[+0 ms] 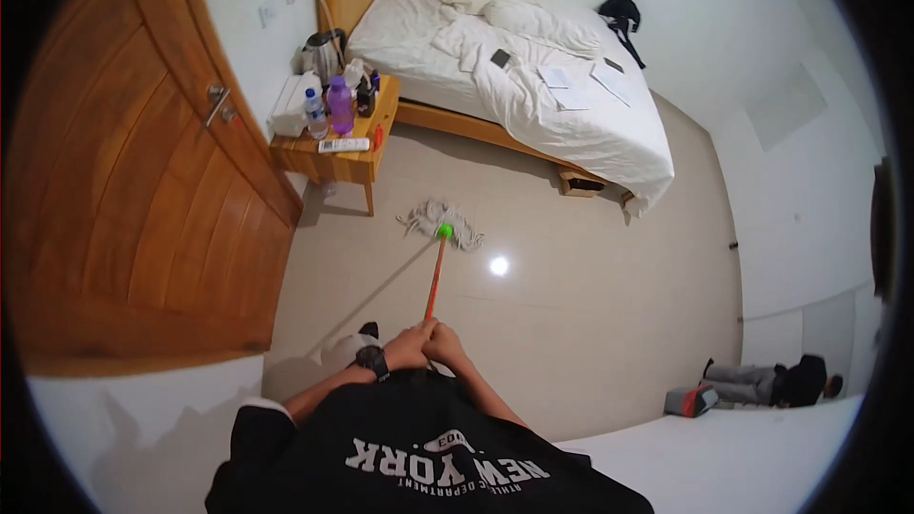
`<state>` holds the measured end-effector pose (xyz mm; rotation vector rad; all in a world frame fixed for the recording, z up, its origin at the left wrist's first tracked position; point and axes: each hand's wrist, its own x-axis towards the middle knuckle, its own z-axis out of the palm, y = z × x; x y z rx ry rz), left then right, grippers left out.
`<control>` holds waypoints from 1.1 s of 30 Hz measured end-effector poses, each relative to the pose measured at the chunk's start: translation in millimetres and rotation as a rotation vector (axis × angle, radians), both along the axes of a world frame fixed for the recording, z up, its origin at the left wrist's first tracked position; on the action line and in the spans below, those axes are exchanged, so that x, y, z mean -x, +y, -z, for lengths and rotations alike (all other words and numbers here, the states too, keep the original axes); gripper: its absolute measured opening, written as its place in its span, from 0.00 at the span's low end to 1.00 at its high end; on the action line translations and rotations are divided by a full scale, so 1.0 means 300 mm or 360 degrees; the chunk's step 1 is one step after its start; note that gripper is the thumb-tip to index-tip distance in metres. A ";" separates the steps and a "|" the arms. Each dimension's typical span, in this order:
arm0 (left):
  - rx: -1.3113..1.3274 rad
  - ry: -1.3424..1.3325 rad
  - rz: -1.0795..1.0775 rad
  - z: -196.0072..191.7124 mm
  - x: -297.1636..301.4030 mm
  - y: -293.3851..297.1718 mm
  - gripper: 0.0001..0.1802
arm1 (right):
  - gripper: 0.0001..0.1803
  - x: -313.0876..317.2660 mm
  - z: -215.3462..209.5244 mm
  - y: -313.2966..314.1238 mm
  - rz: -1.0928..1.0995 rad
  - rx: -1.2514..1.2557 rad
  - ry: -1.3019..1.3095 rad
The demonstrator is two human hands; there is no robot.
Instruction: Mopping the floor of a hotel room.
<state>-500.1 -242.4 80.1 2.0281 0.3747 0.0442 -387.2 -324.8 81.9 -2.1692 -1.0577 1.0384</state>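
Black shirt fabric (409,457) fills the bottom of the view, just under my chin. Right above it, both my hands are wrapped tight around the top end of a mop handle (434,276): my left hand (407,347), with a dark watch (372,360) on its wrist, and my right hand (446,345) touching it, side by side.

From my grip the orange handle slants away to a green socket, where the grey string mop head (440,219) lies spread flat on the floor (571,324). The mop head rests between the bedside table (338,157) and the near edge of the bed (514,67), close to both.

As for progress, I judge it hard to read: the pale tiles gleam with one bright spot of reflected light beside the mop, but I cannot tell wet patches from dry ones. Most of the open floor lies nearer me and to my right.

Along my left stands a wooden door (143,200), shut. On the bedside table are a kettle (327,52), bottles, one of them purple, and a remote along its front edge. White rumpled sheets cover the bed, with papers and a phone on top. Some dark clothing (762,383) lies on the floor by the right wall.
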 end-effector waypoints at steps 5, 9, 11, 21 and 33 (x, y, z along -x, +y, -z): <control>-0.0037 -0.0071 -0.0088 0.010 -0.130 -0.068 0.38 | 0.16 -0.152 0.086 -0.072 -0.0163 0.0085 -0.0083; -0.0078 0.0006 -0.0021 -0.236 -0.190 -0.193 0.37 | 0.17 -0.261 -0.162 -0.188 -0.0392 0.0043 0.0150; -0.0042 0.0123 -0.0031 -0.318 -0.232 -0.248 0.36 | 0.17 -0.289 -0.198 -0.243 -0.0374 0.0001 0.0141; -0.0155 0.0101 -0.0425 -0.096 -0.291 -0.303 0.37 | 0.16 -0.362 -0.003 -0.199 -0.0543 0.0021 -0.0072; 0.0234 -0.0040 -0.0320 -0.159 -0.321 -0.368 0.31 | 0.15 -0.389 -0.026 -0.300 -0.0463 0.0032 0.1043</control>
